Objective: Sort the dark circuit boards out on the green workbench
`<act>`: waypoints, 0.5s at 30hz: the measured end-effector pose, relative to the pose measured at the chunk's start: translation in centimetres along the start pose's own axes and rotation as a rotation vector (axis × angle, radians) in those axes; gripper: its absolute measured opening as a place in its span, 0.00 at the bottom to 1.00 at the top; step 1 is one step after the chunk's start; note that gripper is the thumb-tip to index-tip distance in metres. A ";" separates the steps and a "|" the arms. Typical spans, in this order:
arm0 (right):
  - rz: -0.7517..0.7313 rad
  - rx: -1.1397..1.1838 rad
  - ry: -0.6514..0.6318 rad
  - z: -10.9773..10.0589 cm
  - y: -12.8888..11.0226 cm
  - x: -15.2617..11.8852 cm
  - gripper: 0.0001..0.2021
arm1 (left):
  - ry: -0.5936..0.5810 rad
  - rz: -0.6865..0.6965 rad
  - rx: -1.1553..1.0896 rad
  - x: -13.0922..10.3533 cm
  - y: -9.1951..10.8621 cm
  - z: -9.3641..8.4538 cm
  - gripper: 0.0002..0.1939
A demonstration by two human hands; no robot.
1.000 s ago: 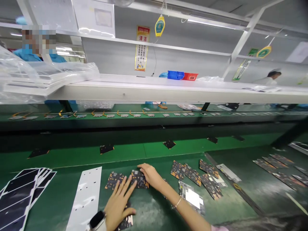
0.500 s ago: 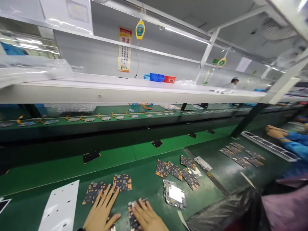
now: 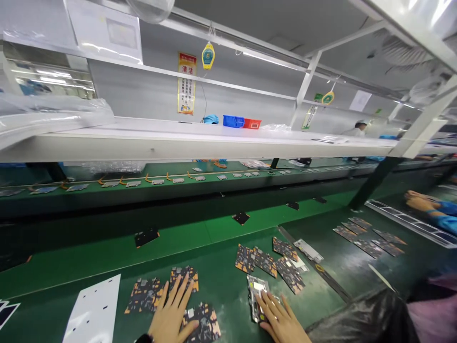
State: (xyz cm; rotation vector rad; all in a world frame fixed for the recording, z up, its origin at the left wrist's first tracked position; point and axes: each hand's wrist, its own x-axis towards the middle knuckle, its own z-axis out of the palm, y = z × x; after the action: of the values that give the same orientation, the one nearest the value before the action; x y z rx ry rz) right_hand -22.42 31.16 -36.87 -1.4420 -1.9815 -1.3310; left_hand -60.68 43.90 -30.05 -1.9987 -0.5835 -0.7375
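The left hand (image 3: 170, 315) lay flat and fully open, fingers spread, on the green work mat (image 3: 221, 286); its fingertips rested on one dark, orange-flecked circuit board (image 3: 184, 277) and its thumb touched a second board (image 3: 202, 322) just to its right, with nothing gripped. A third board (image 3: 144, 295) lay just beside the fingers on the left. The right hand (image 3: 282, 321) was likewise open and flat, its fingers extended onto a grey metal-framed board (image 3: 256, 297) near the front edge of the mat, pressing rather than clasping it. Beyond the right hand, a cluster of overlapping boards (image 3: 271, 262) lay well apart from it, with a pale strip (image 3: 309, 250) at the cluster's right. A white perforated sheet (image 3: 93, 312) lay to the left of the left hand. Farther back, single black squares (image 3: 146, 236) sat on the brighter green conveyor belt (image 3: 107, 252), and a row of small parts (image 3: 171, 180) lined the far belt beneath a long white shelf (image 3: 200, 138). On the shelf stood a blue bin (image 3: 233, 121) and a red bin (image 3: 252, 124). A yellow and red wall sign (image 3: 186, 83) carried Chinese characters, too small to read with certainty. At the right edge, another person's hands (image 3: 419, 202) in blue sleeves rested near further boards (image 3: 367, 234).
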 end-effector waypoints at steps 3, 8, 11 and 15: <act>-0.131 -0.036 0.207 -1.8 0.8 1.5 0.21 | -0.002 -0.008 0.032 -0.8 0.1 1.2 0.44; 0.164 0.359 -0.078 -3.3 -0.3 10.8 0.26 | -0.073 0.030 -0.010 -1.6 -0.4 2.0 0.52; 0.183 0.514 -0.461 -2.0 -2.7 17.9 0.19 | -0.105 0.055 -0.047 -1.8 -0.7 2.6 0.54; 0.428 0.414 -0.514 0.0 -4.1 21.9 0.18 | -0.099 0.085 -0.075 -1.8 -0.7 3.0 0.54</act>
State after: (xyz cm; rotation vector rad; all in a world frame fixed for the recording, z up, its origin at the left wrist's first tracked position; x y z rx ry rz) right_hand -35.21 42.98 -22.98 -1.9657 -1.9101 -0.3625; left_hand -61.64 46.61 -32.13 -2.1252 -0.5320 -0.6194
